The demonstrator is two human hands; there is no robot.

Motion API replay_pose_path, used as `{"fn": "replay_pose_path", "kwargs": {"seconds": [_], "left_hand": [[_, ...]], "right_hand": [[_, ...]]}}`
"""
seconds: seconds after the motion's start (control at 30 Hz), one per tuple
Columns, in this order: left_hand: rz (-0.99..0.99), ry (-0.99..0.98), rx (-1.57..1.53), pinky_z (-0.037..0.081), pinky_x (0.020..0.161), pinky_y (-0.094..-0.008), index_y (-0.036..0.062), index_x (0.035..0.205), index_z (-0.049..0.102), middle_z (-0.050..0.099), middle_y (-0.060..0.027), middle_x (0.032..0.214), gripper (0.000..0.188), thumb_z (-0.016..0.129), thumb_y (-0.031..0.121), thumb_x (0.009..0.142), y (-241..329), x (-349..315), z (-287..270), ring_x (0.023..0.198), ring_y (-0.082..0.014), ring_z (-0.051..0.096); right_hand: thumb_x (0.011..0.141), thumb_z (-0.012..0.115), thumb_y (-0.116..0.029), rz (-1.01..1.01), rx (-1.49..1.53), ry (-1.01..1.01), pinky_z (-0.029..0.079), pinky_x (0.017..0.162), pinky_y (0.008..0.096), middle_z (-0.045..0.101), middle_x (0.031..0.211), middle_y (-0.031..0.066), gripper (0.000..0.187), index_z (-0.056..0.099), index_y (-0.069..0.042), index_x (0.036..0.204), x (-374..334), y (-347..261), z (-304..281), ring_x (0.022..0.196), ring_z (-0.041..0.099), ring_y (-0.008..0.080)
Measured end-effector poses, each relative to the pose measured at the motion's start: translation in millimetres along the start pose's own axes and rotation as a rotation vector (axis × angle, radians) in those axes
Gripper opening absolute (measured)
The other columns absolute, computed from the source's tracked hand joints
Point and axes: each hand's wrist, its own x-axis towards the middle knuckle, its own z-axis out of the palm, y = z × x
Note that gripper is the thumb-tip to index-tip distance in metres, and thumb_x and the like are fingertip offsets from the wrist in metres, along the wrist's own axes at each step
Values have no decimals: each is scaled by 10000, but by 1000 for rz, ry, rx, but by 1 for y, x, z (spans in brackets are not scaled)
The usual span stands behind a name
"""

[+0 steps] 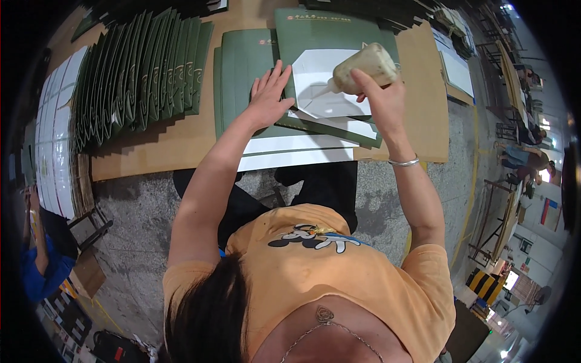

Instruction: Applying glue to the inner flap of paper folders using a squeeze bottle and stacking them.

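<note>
My right hand (384, 97) grips a cloudy, pale squeeze bottle (369, 68), tilted with its thin nozzle pointing down and left. The nozzle tip hangs at or just above the white folded flap (311, 72) of a dark green paper bag (333, 33); whether it touches, I cannot tell. Flat against the green paper at the flap's left edge lies my left hand (270, 97), fingers spread. Beneath it are more flat green bags (233, 91), with white edges (290, 159) fanned out towards me.
A row of partly opened green bags (142, 72) stands at the left of the cardboard-covered table (423, 121). Beyond it rises a tall white stack (57, 133). Another person in blue (45, 260) is at the far left. White sheets (457, 75) lie at the right.
</note>
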Motion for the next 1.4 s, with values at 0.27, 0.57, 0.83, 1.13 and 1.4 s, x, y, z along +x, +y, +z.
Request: {"fn": "replay_pose_path", "kwargs": {"seconds": [0.27, 0.57, 0.83, 1.13, 1.4], "left_hand": [[-22, 18, 46, 29, 1216, -456, 207, 1564, 117, 26, -70, 1636, 799, 566, 272, 905, 4, -2, 1, 1496, -303, 81], [-24, 42, 51, 23, 1219, -450, 220, 1562, 124, 34, -69, 1635, 790, 567, 270, 910, 4, -3, 5, 1495, -295, 87], [-14, 61, 106, 28, 1218, -462, 225, 1562, 116, 44, -73, 1633, 790, 558, 288, 911, 0, -2, 9, 1494, -301, 92], [11, 73, 74, 37, 1210, -478, 227, 1563, 125, 42, -82, 1635, 797, 574, 303, 910, -1, -1, 9, 1497, -295, 87], [15, 76, 93, 33, 1216, -474, 211, 1562, 130, 46, -82, 1633, 783, 539, 297, 899, -5, -1, 10, 1490, -315, 105]], "right_hand": [[743, 842, -312, -22, -175, -59, 551, 815, 303, 686, 1042, 163, 620, 546, 62, 1140, 1, 6, 32, 934, 679, 192], [734, 842, -326, -108, -275, -108, 552, 820, 313, 696, 1031, 166, 626, 551, 50, 1140, 0, 4, 33, 947, 687, 209], [743, 830, -335, -85, -341, -123, 555, 817, 322, 695, 1028, 174, 612, 565, 53, 1136, -5, -4, 22, 945, 690, 225], [748, 825, -350, -78, -380, -132, 558, 829, 328, 691, 1040, 181, 622, 564, 52, 1145, -10, -6, 10, 958, 689, 239], [745, 827, -363, -22, -367, -93, 562, 834, 341, 688, 1051, 184, 633, 564, 47, 1148, -14, -2, -6, 972, 687, 245]]}}
